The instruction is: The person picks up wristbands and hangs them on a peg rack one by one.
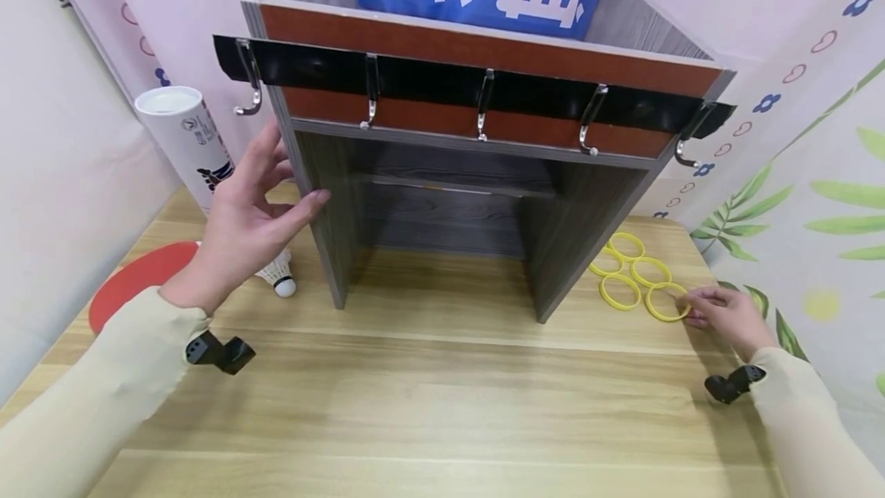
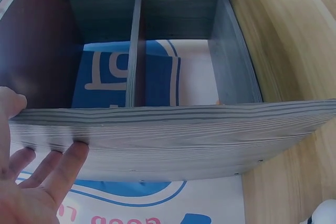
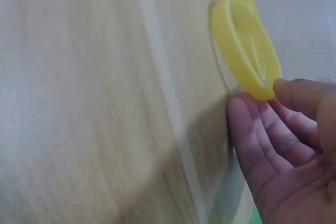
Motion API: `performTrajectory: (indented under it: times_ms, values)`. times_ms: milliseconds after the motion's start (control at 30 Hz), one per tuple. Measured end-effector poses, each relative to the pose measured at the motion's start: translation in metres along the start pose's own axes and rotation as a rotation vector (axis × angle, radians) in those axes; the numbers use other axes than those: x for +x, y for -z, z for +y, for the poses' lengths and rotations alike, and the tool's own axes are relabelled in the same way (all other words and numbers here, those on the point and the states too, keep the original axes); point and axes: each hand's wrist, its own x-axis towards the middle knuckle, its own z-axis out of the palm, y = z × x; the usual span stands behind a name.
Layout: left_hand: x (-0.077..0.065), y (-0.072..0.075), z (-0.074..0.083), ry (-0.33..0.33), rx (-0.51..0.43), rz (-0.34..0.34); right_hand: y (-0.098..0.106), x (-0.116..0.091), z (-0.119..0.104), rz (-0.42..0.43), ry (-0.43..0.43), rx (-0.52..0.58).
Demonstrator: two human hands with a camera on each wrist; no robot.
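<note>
A grey wood-grain shelf unit (image 1: 591,214) stands upright on the table. Across its reddish-brown front runs a black strip (image 1: 429,87) with several metal hooks (image 1: 485,106). My left hand (image 1: 242,221) holds the unit's left side panel (image 2: 157,140), thumb at the front edge and fingers against the outer face. To the right of the unit, my right hand (image 1: 726,317) pinches the nearest yellow ring (image 3: 231,40) at its rim between thumb and fingers. In the right wrist view that ring is tilted. Several more yellow rings (image 1: 620,307) lie grouped beside it.
Behind my left hand stands a white tube (image 1: 176,125). A shuttlecock (image 1: 283,283) and a red paddle (image 1: 141,275) lie on the table (image 1: 415,406) at the left, partly hidden by my arm. Patterned curtains (image 1: 795,98) hang close behind and at both sides.
</note>
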Motion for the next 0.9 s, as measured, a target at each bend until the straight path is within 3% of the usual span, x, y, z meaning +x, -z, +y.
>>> performTrajectory:
  times_ms: [233,367,700,900]
  values:
    - [-0.001,0.000,0.003,0.003,-0.003,-0.003,0.008,-0.001,0.010,-0.141,-0.042,0.494]
    - [-0.001,0.000,0.003,0.005,-0.001,-0.001,0.009,-0.002,0.013,-0.190,-0.020,0.673]
    - [-0.001,0.000,0.002,-0.001,-0.006,-0.001,0.006,-0.005,0.008,-0.251,0.015,0.876]
    - [-0.001,0.000,0.001,0.000,-0.005,0.001,0.001,-0.006,-0.001,-0.258,0.156,0.902]
